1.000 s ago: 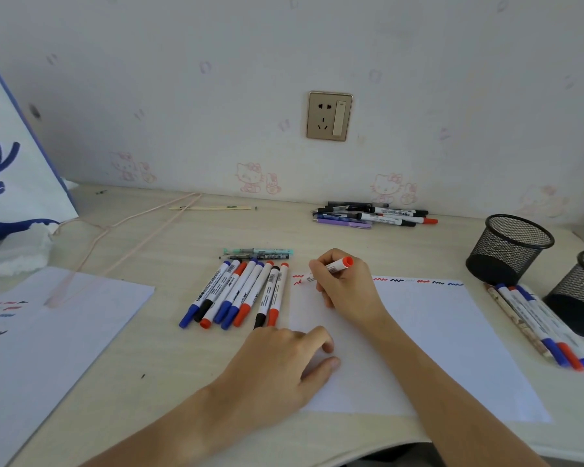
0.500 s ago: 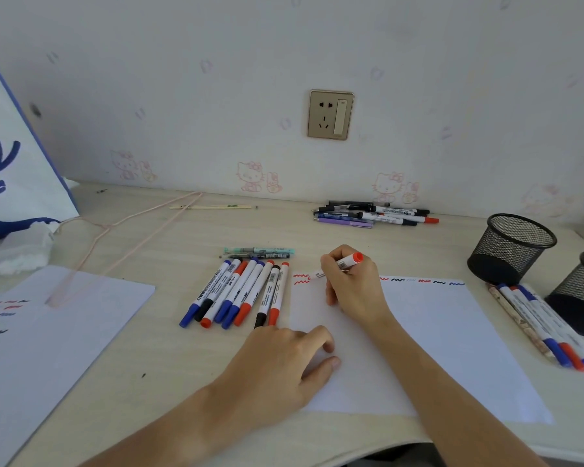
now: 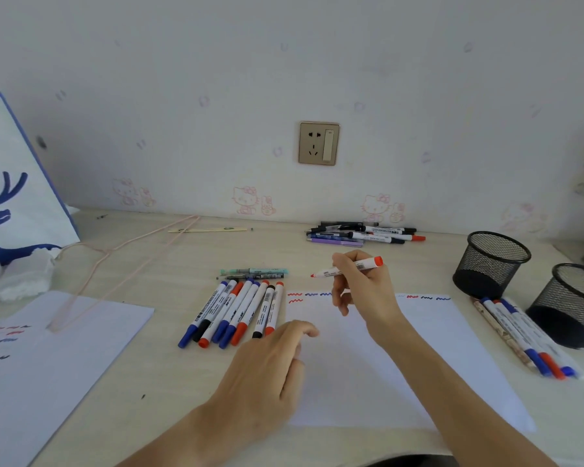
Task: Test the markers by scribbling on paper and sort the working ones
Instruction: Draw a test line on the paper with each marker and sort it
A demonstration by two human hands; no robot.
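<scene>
My right hand (image 3: pixel 363 288) holds a red marker (image 3: pixel 348 267) between thumb and fingers, uncapped, lifted above the desk with its tip pointing left. Below it lies a white sheet of paper (image 3: pixel 418 358) with short red, blue and black squiggles along its top edge and one red squiggle under them at the left. My left hand (image 3: pixel 270 372) hovers with relaxed fingers over the sheet's left edge. A row of several capped markers (image 3: pixel 236 315) lies left of the sheet.
Two black mesh cups (image 3: pixel 489 264) stand at the right, with a few markers (image 3: pixel 526 342) lying in front of them. Another pile of pens (image 3: pixel 361 234) sits by the wall. A second scribbled sheet (image 3: pixel 48 358) and a white bag (image 3: pixel 11 203) are at the left.
My right hand has lifted the red marker off the paper and moved it up and right. My left hand has risen off the sheet and shifted slightly.
</scene>
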